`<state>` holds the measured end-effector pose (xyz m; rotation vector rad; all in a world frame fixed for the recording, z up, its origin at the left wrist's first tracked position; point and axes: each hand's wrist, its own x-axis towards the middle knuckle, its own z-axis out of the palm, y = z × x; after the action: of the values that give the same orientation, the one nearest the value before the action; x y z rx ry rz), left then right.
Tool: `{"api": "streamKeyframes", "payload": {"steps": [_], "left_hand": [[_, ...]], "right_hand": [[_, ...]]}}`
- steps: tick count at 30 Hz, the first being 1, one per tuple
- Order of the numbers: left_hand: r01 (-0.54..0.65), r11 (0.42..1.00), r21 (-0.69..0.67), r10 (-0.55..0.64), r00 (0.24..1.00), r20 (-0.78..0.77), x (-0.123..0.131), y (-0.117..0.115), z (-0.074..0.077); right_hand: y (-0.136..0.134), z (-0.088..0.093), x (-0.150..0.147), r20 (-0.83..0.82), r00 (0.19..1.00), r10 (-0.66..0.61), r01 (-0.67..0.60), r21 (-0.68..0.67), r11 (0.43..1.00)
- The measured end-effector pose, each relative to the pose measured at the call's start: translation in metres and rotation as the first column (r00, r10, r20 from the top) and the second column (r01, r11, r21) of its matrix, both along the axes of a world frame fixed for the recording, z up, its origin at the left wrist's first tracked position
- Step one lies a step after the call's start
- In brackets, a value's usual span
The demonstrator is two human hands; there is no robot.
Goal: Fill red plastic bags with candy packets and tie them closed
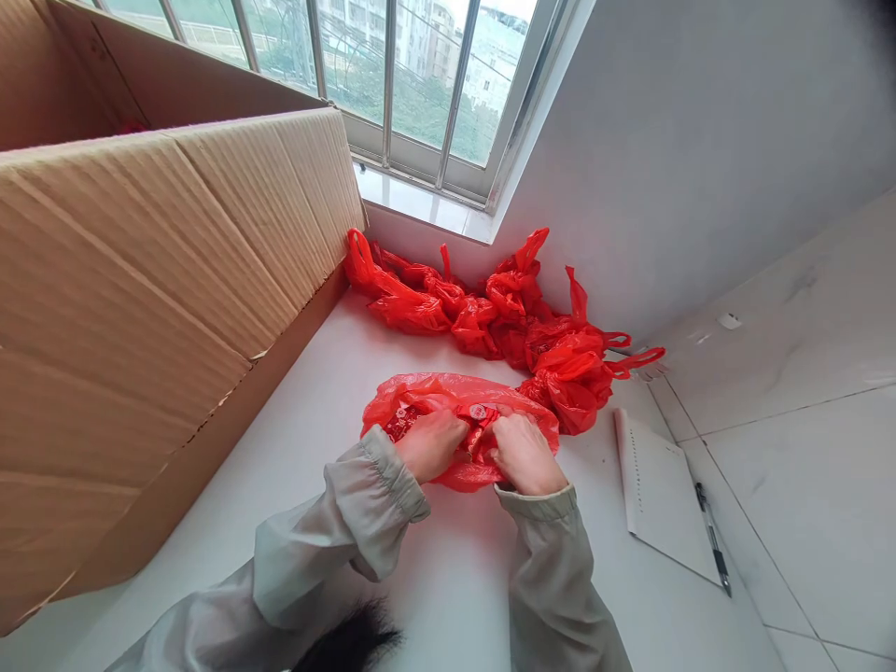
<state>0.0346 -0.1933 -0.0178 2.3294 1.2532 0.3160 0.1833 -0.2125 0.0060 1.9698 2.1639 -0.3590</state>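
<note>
A thin red plastic bag (466, 478) lies open on the white tabletop, and both hands are inside its mouth. My left hand (435, 443) is closed, its fingers curled round the left edge of a shiny red packet (478, 415) with a pale round emblem. From the right, my right hand (526, 455) pinches the same packet, its fingertips partly hidden in the red folds. Another red packet with a light pattern (401, 422) shows in the bag, left of my left hand.
Several knotted red bags (490, 313) lie along the wall below the barred window (420, 93). A large cardboard box (175, 280) stands at the left. At the right are a white notebook (665, 495) and a pen (714, 539) along its edge, beside the tiled wall.
</note>
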Motion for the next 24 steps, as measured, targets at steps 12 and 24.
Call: {"api": "streamKeyframes", "payload": {"steps": [12, 24], "left_hand": [[-0.066, 0.997, -0.048, 0.054, 0.977, -0.208, 0.013, -0.001, -0.018], [-0.014, 0.993, -0.118, 0.010, 0.999, -0.033, -0.013, 0.020, 0.003]], "right_hand": [[0.008, -0.008, 0.016, -0.120, 0.991, 0.063, -0.071, -0.059, 0.996], [0.006, 0.003, 0.016, -0.156, 0.987, -0.040, 0.052, 0.075, 0.996]]}}
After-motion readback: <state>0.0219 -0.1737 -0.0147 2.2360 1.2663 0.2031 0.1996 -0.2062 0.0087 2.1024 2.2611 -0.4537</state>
